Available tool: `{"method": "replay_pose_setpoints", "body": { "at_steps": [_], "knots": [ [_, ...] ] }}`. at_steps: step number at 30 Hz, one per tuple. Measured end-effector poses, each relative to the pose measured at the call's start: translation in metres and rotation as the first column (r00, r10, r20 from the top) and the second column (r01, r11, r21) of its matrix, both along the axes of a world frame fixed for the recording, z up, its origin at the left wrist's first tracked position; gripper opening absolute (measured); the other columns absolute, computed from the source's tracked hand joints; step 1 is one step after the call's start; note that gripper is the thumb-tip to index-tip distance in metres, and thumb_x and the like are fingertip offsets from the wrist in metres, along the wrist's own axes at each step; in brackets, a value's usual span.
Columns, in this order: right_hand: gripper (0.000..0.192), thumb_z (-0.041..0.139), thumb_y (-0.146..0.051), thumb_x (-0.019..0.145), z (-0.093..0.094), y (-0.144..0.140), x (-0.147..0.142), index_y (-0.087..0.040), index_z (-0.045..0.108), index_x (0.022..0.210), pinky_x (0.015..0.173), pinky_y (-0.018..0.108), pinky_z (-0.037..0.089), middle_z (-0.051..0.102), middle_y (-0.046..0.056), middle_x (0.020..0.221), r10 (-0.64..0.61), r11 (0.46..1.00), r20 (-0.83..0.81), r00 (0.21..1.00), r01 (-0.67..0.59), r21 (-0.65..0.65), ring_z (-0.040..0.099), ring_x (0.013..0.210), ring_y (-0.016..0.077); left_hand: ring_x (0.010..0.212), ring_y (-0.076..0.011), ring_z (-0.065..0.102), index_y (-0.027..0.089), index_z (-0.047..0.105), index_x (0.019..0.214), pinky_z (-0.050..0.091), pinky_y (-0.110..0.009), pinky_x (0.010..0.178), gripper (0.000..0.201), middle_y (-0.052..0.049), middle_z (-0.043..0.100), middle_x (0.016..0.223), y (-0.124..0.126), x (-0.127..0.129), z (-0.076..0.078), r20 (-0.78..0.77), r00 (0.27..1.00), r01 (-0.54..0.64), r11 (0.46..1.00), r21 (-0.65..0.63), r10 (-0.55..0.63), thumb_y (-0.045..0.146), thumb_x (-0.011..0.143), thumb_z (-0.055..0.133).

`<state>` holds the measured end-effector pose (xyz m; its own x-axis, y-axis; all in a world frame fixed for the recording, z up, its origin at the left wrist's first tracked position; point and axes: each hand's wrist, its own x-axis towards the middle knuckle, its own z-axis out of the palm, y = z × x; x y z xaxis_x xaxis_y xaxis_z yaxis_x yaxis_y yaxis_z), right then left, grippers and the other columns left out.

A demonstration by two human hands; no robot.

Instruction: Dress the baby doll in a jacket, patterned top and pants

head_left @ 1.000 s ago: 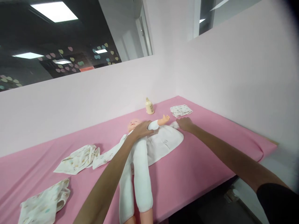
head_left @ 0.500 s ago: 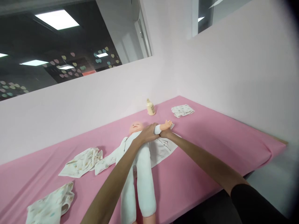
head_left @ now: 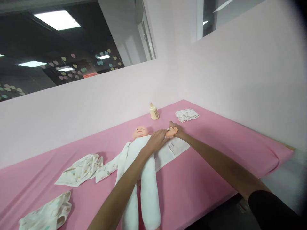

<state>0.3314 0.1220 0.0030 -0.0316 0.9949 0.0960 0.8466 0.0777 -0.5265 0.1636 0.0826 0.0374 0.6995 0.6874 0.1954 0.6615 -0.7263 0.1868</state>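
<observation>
A baby doll (head_left: 140,131) lies on its back on the pink padded table (head_left: 211,150), dressed in white leggings (head_left: 148,188). An open white garment (head_left: 175,148) is spread under its torso. My left hand (head_left: 157,140) rests on the doll's outstretched arm near the shoulder, fingers closed around the sleeve. My right hand (head_left: 177,129) grips the doll's small hand and the sleeve cuff at the far end of that arm.
A small cream bottle (head_left: 153,111) stands by the back wall. A folded patterned cloth (head_left: 187,115) lies to its right. Crumpled patterned clothes (head_left: 79,169) and another piece (head_left: 45,215) lie at the left. Pale walls enclose the table at the back and right.
My right hand moved from the garment's edge to the doll's hand. My left hand slid along the doll's arm, and the arm now lies stretched out to the right.
</observation>
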Motion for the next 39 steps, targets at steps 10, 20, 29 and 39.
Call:
{"method": "replay_pose_setpoints", "body": {
  "at_steps": [10,20,29,39],
  "knots": [
    [0.014,0.056,-0.029,0.080,0.012,-0.017,0.024,-0.018,0.060,0.089,0.060,0.024,0.039,0.068,0.005,0.089,-0.049,0.999,-0.100,0.994,0.050,0.007,0.062,0.076,0.0173,0.084,-0.0254,0.063,0.019,0.059,0.095,0.040,-0.031,0.069,0.043,-0.010,0.068,0.097,0.010,-0.007,-0.004,-0.107,0.993,-0.072,0.988,-0.133,0.058,0.056,0.095,0.035],
    [0.020,0.056,-0.032,0.082,0.011,-0.048,-0.003,-0.022,0.058,0.099,0.064,0.026,0.036,0.069,0.005,0.099,-0.076,0.990,-0.135,0.988,0.092,0.111,0.062,0.087,0.0206,0.100,-0.0278,0.064,0.019,0.061,0.111,0.046,-0.034,0.081,0.040,-0.013,0.068,0.116,0.027,-0.005,-0.009,-0.175,0.980,-0.120,0.978,-0.173,0.089,0.049,0.091,0.045],
    [0.024,0.052,-0.024,0.083,0.001,-0.049,-0.018,-0.021,0.055,0.107,0.069,0.026,0.039,0.068,0.006,0.104,-0.082,0.990,-0.230,0.970,0.107,0.097,0.062,0.093,0.0210,0.099,-0.0306,0.063,0.015,0.063,0.106,0.046,-0.036,0.079,0.030,-0.016,0.067,0.113,0.012,-0.016,0.001,-0.213,0.972,-0.125,0.984,-0.127,0.096,0.028,0.081,0.056],
    [0.051,0.049,-0.026,0.084,0.000,-0.103,-0.054,-0.025,0.041,0.135,0.080,0.028,0.043,0.058,0.008,0.126,0.277,0.956,-0.325,0.904,-0.224,0.192,0.057,0.109,0.0229,0.111,-0.0259,0.059,0.020,0.062,0.111,0.044,-0.037,0.095,0.028,-0.009,0.066,0.120,-0.016,-0.074,0.018,-0.088,0.984,-0.157,0.986,-0.047,0.153,0.029,0.089,0.046]
  ]
}}
